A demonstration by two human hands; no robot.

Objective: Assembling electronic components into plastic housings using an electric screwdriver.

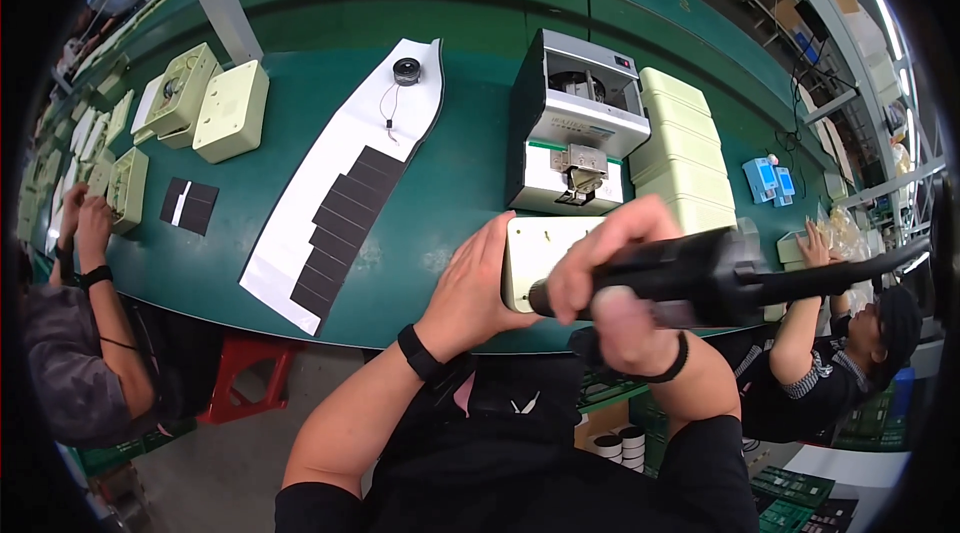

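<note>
My left hand (462,288) grips the left side of a pale green plastic housing (548,235) at the table's front edge. Small holes show in the housing's upper face. Wrapped in my right hand (625,293) is a black electric screwdriver (690,278), lying almost level over the housing. Its tip end points left, down at the housing's near left corner; the bit itself is hidden. A thick black cord runs off from the tool to the right. My right hand and the tool cover much of the housing.
Behind the housing stands a screw feeder (580,123), beside stacked pale green housings (680,138). Left lies a white sheet (300,213) with black foam pads (350,208) and a round speaker (406,71). More housings (232,111) sit farther left. Co-workers sit at both sides.
</note>
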